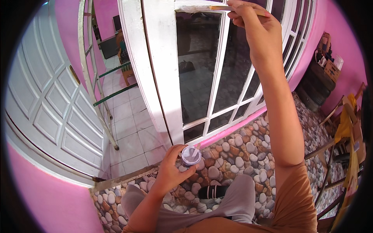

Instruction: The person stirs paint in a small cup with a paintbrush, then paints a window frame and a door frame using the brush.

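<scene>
My right hand (252, 17) is raised at the top, its fingers closed round the handle of a paintbrush (222, 7). The brush lies sideways, its pale bristle end against or very near the upper rail of the white window frame (161, 50). Dark glass panes (198, 66) sit within that frame just below the brush. Low in the middle, my left hand (173, 167) is wrapped round a small round cup (191, 155). The cup looks whitish inside, and a short flat stick rests in it, leaning at its rim.
A white panelled door (54, 97) stands open at left. In the doorway is a ladder-like metal frame (95, 73) with green bars on a tiled floor (130, 132). Pebble-patterned flooring (248, 143) lies under me. Stacked tyres (316, 89) and a cluttered wooden rack (345, 132) stand at right.
</scene>
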The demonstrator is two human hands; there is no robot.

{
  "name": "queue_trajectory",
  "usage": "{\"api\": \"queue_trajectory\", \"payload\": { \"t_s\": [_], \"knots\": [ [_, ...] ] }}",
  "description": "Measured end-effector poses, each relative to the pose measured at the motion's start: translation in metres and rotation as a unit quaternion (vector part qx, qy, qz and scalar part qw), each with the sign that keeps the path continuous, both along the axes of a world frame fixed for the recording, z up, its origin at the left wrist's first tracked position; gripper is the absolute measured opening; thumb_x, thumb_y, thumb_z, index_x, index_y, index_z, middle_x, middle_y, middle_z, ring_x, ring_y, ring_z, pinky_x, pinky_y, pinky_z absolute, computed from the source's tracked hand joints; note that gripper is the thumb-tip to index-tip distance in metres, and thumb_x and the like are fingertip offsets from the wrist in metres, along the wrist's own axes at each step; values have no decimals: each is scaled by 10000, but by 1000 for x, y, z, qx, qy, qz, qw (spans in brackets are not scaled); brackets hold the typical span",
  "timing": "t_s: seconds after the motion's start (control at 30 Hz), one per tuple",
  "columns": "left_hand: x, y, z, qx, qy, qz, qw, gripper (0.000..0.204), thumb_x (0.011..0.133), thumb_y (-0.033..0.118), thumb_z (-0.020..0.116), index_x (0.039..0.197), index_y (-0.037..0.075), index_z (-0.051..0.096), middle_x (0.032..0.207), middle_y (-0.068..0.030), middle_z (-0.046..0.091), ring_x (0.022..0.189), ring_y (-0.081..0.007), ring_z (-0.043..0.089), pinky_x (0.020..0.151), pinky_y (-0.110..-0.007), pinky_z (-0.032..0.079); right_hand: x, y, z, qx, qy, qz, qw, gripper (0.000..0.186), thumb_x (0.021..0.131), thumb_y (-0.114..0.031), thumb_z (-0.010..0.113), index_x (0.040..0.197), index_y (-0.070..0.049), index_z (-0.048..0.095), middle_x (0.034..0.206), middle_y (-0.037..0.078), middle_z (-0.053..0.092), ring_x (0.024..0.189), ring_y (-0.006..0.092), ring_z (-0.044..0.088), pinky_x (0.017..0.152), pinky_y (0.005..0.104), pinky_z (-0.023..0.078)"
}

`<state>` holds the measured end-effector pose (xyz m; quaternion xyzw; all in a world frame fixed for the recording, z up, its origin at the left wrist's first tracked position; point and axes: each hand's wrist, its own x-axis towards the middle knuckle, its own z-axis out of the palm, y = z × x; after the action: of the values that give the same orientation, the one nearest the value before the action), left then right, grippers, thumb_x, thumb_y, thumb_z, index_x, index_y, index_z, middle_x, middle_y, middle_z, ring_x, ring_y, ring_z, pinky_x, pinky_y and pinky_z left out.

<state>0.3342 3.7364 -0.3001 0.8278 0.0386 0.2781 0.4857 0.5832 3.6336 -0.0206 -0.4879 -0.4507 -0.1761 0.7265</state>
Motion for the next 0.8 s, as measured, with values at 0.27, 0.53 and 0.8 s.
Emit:
{"api": "queue_trajectory", "payload": {
  "t_s": [0.27, 0.53, 0.8],
  "knots": [
    [0, -4, 3, -23, 6, -9, 1000, 614, 762, 117, 900, 1302, 33, 620, 1235, -105, 641, 1152, -235, 626, 1005, -350, 489, -1, 5, 3, -4, -23, -11, 1000, 197, 989, -101, 656, 1055, 67, 734, 900, 68, 716, 821, 116, 631, 772, 237, 484],
    [1, -2, 0, -16, 8, -4, 1000, 593, 770, 109, 891, 1293, 21, 624, 1214, -102, 644, 1132, -223, 628, 1000, -346, 489, 11, -57, -8, 5, -42, -155, 987, 311, 999, -235, 650, 1149, -2, 793, 943, 56, 733, 854, 101, 610, 847, 259, 494],
    [5, -6, 2, -31, 16, -15, 999, 590, 764, 114, 896, 1279, 18, 625, 1207, -98, 634, 1133, -221, 632, 1005, -345, 487, 12, -102, -47, 72, 33, -143, 987, 303, 1004, -217, 649, 1110, 41, 769, 899, 64, 720, 800, 103, 612, 743, 255, 471]
  ]
}}
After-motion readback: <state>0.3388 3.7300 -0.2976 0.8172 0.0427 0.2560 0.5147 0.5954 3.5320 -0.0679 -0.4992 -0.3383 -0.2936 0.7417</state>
